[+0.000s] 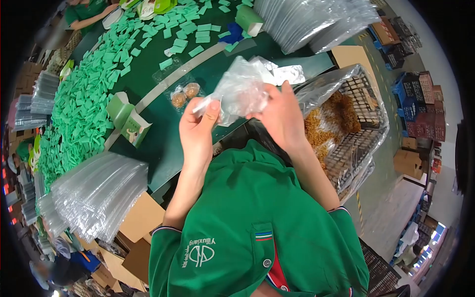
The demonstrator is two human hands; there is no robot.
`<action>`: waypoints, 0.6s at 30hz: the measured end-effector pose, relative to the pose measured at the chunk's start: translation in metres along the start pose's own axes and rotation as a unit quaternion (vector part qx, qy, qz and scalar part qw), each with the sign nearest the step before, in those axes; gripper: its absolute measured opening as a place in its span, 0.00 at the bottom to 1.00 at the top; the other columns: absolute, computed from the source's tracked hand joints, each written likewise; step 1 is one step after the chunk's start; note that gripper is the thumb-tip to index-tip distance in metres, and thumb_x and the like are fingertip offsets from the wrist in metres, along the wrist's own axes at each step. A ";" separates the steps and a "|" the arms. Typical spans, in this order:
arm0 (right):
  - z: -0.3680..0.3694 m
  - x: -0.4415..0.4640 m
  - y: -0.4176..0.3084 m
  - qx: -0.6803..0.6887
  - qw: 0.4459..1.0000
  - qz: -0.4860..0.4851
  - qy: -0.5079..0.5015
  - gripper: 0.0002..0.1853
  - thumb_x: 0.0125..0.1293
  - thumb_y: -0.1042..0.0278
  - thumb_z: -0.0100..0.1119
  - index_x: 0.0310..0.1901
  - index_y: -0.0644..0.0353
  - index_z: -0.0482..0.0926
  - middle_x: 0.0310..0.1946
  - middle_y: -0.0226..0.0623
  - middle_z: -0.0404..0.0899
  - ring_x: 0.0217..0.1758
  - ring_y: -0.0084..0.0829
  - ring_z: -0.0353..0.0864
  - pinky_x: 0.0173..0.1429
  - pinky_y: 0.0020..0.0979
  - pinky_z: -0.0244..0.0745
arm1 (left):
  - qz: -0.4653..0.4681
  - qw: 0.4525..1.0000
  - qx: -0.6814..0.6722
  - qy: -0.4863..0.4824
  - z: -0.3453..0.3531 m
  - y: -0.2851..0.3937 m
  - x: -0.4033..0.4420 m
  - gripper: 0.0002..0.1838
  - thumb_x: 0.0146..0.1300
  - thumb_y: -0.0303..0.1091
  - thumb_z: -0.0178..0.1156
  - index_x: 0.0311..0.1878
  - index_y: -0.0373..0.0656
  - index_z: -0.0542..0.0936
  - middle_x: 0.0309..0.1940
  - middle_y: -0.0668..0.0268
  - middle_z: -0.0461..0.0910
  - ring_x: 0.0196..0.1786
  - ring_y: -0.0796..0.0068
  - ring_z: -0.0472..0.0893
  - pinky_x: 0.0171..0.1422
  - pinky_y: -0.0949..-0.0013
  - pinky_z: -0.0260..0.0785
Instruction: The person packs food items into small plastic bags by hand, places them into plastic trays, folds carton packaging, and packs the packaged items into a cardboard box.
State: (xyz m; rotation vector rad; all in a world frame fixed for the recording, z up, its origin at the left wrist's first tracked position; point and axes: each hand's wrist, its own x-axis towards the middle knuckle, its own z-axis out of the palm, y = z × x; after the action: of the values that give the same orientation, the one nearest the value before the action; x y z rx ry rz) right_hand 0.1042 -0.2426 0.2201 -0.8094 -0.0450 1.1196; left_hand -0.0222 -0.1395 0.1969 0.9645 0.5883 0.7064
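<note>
A thin clear plastic bag [237, 86] is stretched between my hands above the table's near edge. My left hand [198, 123] pinches its left side between thumb and fingers. At the other side, my right hand [282, 116] has its fingers closed on the plastic. Just beyond my left hand, a few round brown pieces [191, 90] sit in a clear tray. Crumpled silvery film [289, 74] lies behind my right hand. What the bag contains, if anything, I cannot make out.
Small green packets [81, 106] cover much of the green table [166, 136]. Stacked clear trays [101, 190] stand left, with more trays [309, 22] at the back. Green cartons [129, 119] lie left. A plastic-lined crate [368, 101] with golden-brown food [332, 121] stands right. A co-worker's arm [91, 21] shows far left.
</note>
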 end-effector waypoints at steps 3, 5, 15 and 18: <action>-0.005 -0.010 0.014 -0.221 0.970 -0.098 -0.039 0.11 0.65 0.65 0.52 0.44 0.62 0.73 0.37 0.31 0.77 0.37 0.20 0.74 0.44 0.25 0.67 | 0.026 0.998 0.029 -0.049 -0.002 -0.001 -0.004 0.09 0.62 0.34 0.61 0.32 0.40 0.74 0.27 0.73 0.74 0.30 0.86 0.70 0.37 0.81 0.63; -0.009 -0.014 0.011 -0.210 0.970 -0.124 -0.021 0.09 0.66 0.66 0.51 0.40 0.62 0.74 0.33 0.30 0.78 0.36 0.20 0.74 0.43 0.24 0.66 | 0.018 0.996 0.031 -0.077 -0.002 0.001 -0.008 0.09 0.63 0.34 0.59 0.34 0.39 0.75 0.28 0.72 0.75 0.31 0.86 0.71 0.37 0.81 0.63; -0.017 -0.041 0.001 -0.200 0.936 -0.288 0.026 0.04 0.66 0.72 0.51 0.38 0.64 0.73 0.32 0.30 0.76 0.34 0.19 0.73 0.41 0.23 0.68 | -0.115 0.984 0.054 -0.127 -0.008 -0.003 -0.010 0.28 0.67 0.56 0.45 0.52 0.39 0.73 0.46 0.65 0.76 0.49 0.73 0.74 0.59 0.66 0.60; -0.021 -0.047 0.002 -0.228 0.936 -0.269 0.013 0.03 0.65 0.73 0.52 0.35 0.62 0.73 0.31 0.28 0.76 0.36 0.16 0.72 0.43 0.21 0.66 | -0.094 0.989 -0.018 -0.116 0.023 0.009 -0.015 0.18 0.67 0.46 0.51 0.45 0.39 0.77 0.40 0.66 0.79 0.45 0.75 0.75 0.56 0.69 0.62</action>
State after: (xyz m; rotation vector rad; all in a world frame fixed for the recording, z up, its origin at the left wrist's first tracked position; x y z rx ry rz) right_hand 0.0889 -0.2923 0.2202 -1.1387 -0.4917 0.5759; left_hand -0.0177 -0.1596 0.2168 0.9292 0.4523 0.4281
